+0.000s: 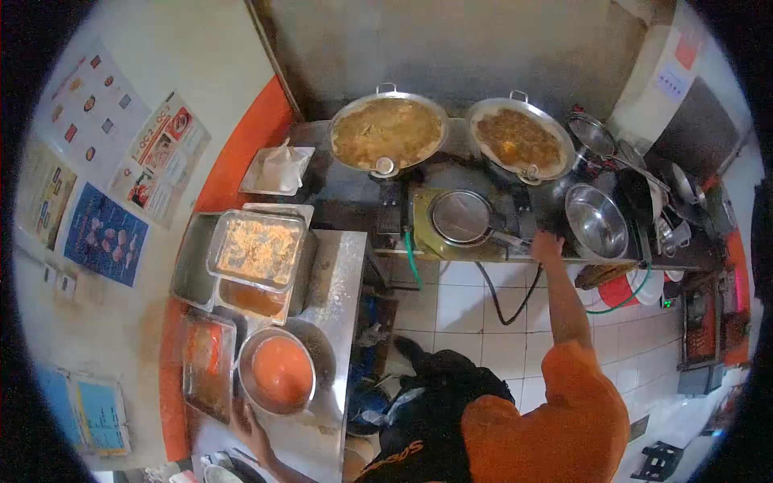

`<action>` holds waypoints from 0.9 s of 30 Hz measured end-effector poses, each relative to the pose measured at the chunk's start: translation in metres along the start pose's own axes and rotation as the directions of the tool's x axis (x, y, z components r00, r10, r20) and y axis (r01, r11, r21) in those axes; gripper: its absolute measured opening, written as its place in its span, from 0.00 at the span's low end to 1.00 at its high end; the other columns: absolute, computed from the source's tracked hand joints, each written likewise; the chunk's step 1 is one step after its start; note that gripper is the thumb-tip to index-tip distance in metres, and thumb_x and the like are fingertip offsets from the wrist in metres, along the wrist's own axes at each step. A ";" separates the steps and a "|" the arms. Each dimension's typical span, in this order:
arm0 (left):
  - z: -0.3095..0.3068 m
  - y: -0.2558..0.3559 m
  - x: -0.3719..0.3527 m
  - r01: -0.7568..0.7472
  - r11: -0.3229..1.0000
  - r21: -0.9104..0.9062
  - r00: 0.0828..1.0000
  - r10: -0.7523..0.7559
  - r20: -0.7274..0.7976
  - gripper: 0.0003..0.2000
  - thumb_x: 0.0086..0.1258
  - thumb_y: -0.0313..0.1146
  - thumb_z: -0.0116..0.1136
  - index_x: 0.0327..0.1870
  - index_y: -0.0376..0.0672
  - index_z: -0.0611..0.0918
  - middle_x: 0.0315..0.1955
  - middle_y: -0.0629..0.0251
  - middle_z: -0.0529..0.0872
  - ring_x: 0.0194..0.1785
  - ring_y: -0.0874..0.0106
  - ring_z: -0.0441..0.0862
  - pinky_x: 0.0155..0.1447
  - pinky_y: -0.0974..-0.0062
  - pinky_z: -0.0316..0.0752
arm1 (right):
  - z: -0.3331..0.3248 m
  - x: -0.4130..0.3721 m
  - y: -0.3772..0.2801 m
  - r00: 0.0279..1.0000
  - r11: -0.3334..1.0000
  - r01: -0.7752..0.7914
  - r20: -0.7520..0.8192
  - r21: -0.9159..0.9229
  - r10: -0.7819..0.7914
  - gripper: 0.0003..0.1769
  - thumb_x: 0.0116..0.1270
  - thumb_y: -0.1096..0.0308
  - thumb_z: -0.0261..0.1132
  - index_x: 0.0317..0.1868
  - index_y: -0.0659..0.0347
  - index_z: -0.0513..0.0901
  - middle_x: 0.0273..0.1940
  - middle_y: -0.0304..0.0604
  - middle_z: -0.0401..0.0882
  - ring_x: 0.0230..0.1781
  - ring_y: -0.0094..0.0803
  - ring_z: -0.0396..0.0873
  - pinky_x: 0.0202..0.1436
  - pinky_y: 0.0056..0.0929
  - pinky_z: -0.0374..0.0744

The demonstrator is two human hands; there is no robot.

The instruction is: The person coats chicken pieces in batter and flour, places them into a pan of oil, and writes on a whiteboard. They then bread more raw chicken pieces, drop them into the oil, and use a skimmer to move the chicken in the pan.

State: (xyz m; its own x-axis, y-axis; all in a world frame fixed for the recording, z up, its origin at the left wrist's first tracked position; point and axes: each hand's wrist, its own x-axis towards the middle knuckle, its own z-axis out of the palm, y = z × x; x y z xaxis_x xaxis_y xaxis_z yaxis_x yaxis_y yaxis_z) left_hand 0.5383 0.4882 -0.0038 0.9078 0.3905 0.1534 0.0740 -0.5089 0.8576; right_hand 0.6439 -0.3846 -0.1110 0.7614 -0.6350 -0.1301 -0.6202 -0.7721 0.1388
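My right hand [547, 246] reaches to the front edge of the stove counter, its fingers closed round the end of the handle of a round mesh strainer [461, 217]. The strainer rests over a yellowish square burner top [422, 229]. To the left, my left hand [251, 428] is beside the lower rim of a steel bowl [311, 362], fingers apart and nothing in them. Smooth orange batter [282, 372] fills much of that bowl. Next to it lies a clear rectangular tray [201, 394] with something red inside.
Two large woks of bubbling oil [388, 133] [519, 141] stand at the back. An empty steel bowl [596, 221] sits right of the strainer. Stacked trays, the top one holding crumbs [258, 248], stand on the left steel table [342, 282]. Hoses [507, 320] hang below the counter.
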 end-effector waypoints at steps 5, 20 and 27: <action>0.042 0.064 -0.052 0.092 0.971 -0.221 0.995 -0.080 0.063 0.19 0.80 0.32 0.52 0.66 0.33 0.74 0.62 0.53 0.79 0.65 0.64 0.76 0.69 0.66 0.69 | -0.019 -0.017 -0.024 0.945 0.974 0.200 0.243 0.105 -0.220 0.33 0.57 0.46 0.69 0.53 0.66 0.83 0.54 0.61 0.82 0.54 0.56 0.82 0.56 0.53 0.82; 0.482 0.094 0.001 0.676 0.679 -0.285 0.636 -0.344 0.690 0.16 0.75 0.33 0.58 0.59 0.34 0.78 0.41 0.63 0.85 0.42 0.72 0.82 0.44 0.72 0.77 | 0.027 -0.072 -0.079 0.731 -0.110 -0.585 0.463 0.804 -0.501 0.09 0.76 0.69 0.58 0.52 0.61 0.76 0.27 0.34 0.74 0.16 0.21 0.67 0.17 0.22 0.64; 0.647 -0.022 0.108 0.760 0.381 -0.527 0.638 -0.278 0.718 0.12 0.76 0.35 0.55 0.27 0.45 0.76 0.20 0.68 0.72 0.22 0.71 0.70 0.33 0.67 0.74 | 0.026 -0.082 -0.069 0.728 -0.122 -0.572 0.434 0.811 -0.530 0.08 0.77 0.67 0.59 0.51 0.59 0.78 0.24 0.33 0.71 0.18 0.20 0.68 0.19 0.23 0.69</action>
State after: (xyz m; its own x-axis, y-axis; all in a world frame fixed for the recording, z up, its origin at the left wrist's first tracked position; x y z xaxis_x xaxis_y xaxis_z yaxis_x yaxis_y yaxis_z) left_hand 0.9023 0.0448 -0.3238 0.8551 -0.1605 -0.4930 0.4999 0.5072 0.7020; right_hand 0.6196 -0.2797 -0.1350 0.8015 -0.0638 -0.5946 -0.5131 0.4373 -0.7386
